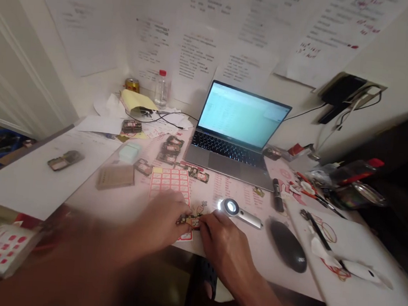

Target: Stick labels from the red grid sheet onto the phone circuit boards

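At lower center, the left hand (156, 225) and right hand (222, 245) pinch a circuit board (189, 221) between them; other boards (169, 150) lie untouched at upper center.

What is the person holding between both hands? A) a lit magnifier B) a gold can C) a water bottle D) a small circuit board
D. The left hand and right hand hold the small circuit board between their fingertips, while the lit magnifier lies on the desk beyond them.
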Demonstrator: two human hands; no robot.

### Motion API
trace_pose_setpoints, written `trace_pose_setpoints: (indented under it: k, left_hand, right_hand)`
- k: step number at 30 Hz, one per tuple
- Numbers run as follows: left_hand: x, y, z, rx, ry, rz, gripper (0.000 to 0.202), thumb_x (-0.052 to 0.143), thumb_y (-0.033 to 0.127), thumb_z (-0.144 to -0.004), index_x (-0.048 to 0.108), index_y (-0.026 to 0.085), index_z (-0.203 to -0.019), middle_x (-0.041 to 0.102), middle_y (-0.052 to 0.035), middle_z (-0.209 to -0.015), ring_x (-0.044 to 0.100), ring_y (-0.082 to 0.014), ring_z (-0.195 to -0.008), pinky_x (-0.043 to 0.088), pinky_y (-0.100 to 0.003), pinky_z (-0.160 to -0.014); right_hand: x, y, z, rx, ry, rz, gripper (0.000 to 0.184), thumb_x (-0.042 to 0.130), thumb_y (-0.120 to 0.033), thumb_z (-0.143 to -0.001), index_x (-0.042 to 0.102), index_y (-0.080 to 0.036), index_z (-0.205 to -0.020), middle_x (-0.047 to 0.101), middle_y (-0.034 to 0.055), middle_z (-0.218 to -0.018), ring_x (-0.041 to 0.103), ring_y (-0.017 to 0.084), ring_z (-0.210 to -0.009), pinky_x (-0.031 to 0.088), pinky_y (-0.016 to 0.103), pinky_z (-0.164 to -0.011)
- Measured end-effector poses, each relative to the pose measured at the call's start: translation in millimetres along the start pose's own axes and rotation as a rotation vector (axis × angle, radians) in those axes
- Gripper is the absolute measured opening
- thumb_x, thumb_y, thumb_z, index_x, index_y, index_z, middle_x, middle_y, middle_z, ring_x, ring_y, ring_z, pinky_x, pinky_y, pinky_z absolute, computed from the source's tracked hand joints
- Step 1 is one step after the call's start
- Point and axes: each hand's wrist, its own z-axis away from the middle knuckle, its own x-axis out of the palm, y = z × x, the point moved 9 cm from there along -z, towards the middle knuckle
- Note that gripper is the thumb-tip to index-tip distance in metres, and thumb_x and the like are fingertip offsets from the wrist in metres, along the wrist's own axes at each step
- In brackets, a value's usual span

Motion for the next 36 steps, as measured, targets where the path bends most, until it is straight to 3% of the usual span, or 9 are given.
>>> trace_pose_setpoints:
  k: [8,14,20,23,28,32,36]
  left_hand:
    - [-0.3,2.0,-1.2,-0.003,-0.028,-0.019,0.007,0.084,0.027,-0.095,0.083,0.021,-0.093,0.074,-0.0097,-0.107,0.068,-0.0335,-0.113,0.050,-0.046,-0.098]
    - [2.4,3.2,1.6,0.033,-0.008,-0.029,0.006,0.083,0.027,-0.097,0.085,0.022,-0.097,0.075,-0.0085,-0.106,0.067,-0.0324,-0.111,0.049,-0.047,-0.099]
    - [3.6,3.0,2.7,0.041,0.009,-0.034,0.010,0.082,0.027,-0.097,0.087,0.021,-0.103,0.074,-0.0084,-0.106,0.066,-0.0325,-0.110,0.050,-0.048,-0.100]
    - [3.8,2.9,3.9,0.039,0.008,-0.018,0.012,0.082,0.026,-0.097,0.087,0.020,-0.106,0.074,-0.0088,-0.108,0.066,-0.0330,-0.111,0.050,-0.049,-0.101]
    - [3.4,1.6,3.3,0.025,0.021,-0.029,0.011,0.083,0.026,-0.096,0.087,0.021,-0.105,0.074,-0.0089,-0.107,0.066,-0.0340,-0.111,0.050,-0.050,-0.101]
    - [4.8,2.2,2.2,0.042,0.016,-0.043,0.012,0.083,0.028,-0.097,0.087,0.019,-0.103,0.074,-0.0094,-0.105,0.066,-0.0337,-0.110,0.050,-0.050,-0.100]
    - [4.6,3.5,3.7,0.062,0.029,-0.048,0.010,0.080,0.029,-0.099,0.087,0.022,-0.100,0.073,-0.0078,-0.101,0.066,-0.0322,-0.106,0.050,-0.049,-0.098]
  right_hand:
    - [9.7,-13.3,-10.3,-0.081,-0.108,0.137,0.033,0.050,0.007,-0.090,0.070,-0.019,-0.093,0.072,0.0142,-0.092,0.069,0.025,-0.078,0.035,0.033,-0.054]
    - [14.0,-6.0,-3.6,-0.128,-0.060,0.044,0.022,0.051,-0.004,-0.098,0.067,-0.019,-0.095,0.068,0.0094,-0.083,0.063,0.024,-0.071,0.036,0.034,-0.055]
    - [5.0,6.7,5.9,-0.115,0.085,-0.157,0.018,0.048,-0.013,-0.107,0.065,-0.021,-0.106,0.072,0.0064,-0.094,0.071,0.021,-0.079,0.054,0.032,-0.069]
    - [-1.6,11.8,8.8,-0.087,0.151,-0.247,0.013,0.056,-0.019,-0.108,0.067,-0.021,-0.116,0.074,0.0052,-0.100,0.074,0.019,-0.081,0.057,0.030,-0.073]
    - [-6.0,9.0,10.7,-0.112,0.197,-0.275,0.018,0.059,-0.016,-0.108,0.074,-0.025,-0.104,0.074,0.0026,-0.095,0.074,0.017,-0.081,0.055,0.028,-0.072]
    - [-5.0,4.0,10.8,-0.152,0.205,-0.236,0.023,0.054,-0.014,-0.107,0.068,-0.025,-0.091,0.071,0.0048,-0.090,0.069,0.021,-0.078,0.049,0.031,-0.065]
    - [-1.1,2.0,11.4,-0.167,0.210,-0.250,0.021,0.051,-0.014,-0.107,0.067,-0.023,-0.097,0.071,0.0057,-0.092,0.070,0.022,-0.079,0.051,0.033,-0.067]
